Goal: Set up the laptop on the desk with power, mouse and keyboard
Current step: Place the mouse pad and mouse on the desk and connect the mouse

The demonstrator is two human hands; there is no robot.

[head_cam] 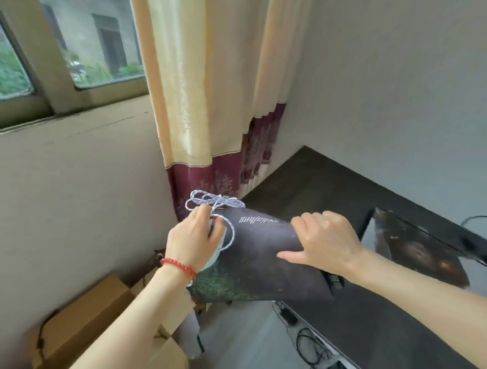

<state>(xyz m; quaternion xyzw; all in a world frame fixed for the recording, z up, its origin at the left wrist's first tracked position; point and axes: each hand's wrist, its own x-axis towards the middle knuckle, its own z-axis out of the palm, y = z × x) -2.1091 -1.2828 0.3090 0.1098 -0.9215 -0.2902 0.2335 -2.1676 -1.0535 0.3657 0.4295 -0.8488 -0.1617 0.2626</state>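
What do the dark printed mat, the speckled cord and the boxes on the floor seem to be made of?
The mat is probably cloth-topped rubber or foam with a matte finish: it curves softly without creasing. The cord looks like a braided fabric sheath, white with dark flecks, looping loosely. The boxes are brown cardboard, matte, with folded flaps.

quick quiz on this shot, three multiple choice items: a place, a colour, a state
1. The cardboard boxes sit: A on the desk; B low by the wall under the window; C on the windowsill.
2. The bracelet is: A blue; B red; C black.
3. The right hand: A hangs empty; B holds a mouse; C grips the mat.
Answers: B, they stand at lower left against that wall; B, red beads ring the left wrist; C, its fingers curl over the mat while the left hand pinches the cord.
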